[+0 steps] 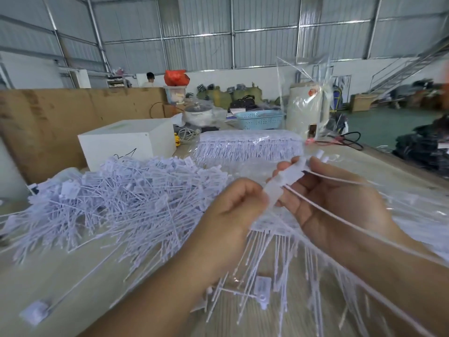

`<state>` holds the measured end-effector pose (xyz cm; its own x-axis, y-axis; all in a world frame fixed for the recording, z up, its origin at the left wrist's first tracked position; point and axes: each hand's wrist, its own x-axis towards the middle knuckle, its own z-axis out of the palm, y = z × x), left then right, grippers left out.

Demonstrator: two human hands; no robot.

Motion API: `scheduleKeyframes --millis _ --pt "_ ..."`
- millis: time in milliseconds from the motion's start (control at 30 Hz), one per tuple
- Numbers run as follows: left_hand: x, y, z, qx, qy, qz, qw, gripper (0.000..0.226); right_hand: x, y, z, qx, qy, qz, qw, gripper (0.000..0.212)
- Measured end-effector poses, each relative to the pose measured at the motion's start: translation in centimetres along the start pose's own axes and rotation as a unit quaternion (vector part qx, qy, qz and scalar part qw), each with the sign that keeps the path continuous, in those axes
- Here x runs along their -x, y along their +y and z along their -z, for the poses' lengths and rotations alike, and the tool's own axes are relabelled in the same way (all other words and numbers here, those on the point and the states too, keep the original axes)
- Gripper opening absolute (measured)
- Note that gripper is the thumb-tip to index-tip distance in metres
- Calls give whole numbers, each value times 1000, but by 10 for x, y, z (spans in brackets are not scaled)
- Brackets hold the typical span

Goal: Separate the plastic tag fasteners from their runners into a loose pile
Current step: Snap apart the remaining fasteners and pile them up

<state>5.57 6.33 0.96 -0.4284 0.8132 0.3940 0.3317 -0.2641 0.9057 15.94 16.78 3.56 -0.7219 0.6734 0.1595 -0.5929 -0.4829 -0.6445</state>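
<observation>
Where both hands (286,203) pinch the runner (285,182), blur hides fastener joints.

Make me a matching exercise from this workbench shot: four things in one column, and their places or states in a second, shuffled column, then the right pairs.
Things
1. strip of fasteners
2. loose pile
3. white box
4. blue basket

Places or states
A. far back on the table, beside a tall white appliance
B. spread over the table, left of the hands
C. behind the pile, closed
D. held between left hand and right hand

Pairs: 1-D, 2-B, 3-C, 4-A
</observation>
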Motion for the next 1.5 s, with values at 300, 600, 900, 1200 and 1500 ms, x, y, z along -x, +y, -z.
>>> scheduleKeyframes --millis 300,600,900,1200,1500 --pt "3 22 36 -130 -19 -44 990 33 6 -3 1 -1 22 -8 1000 12" --pt "2 21 65 -274 31 -78 958 26 9 -8 8 130 58 -110 984 33" --pt "-4 6 66 -422 73 -15 904 22 24 -29 -2 295 -24 -129 946 44" --pt "1 2 43 -396 -11 -108 912 14 27 5 4 799 -129 289 511 16" --pt "-2 -7 52 -370 -88 -74 922 14 6 17 26 779 -246 134 561 32"
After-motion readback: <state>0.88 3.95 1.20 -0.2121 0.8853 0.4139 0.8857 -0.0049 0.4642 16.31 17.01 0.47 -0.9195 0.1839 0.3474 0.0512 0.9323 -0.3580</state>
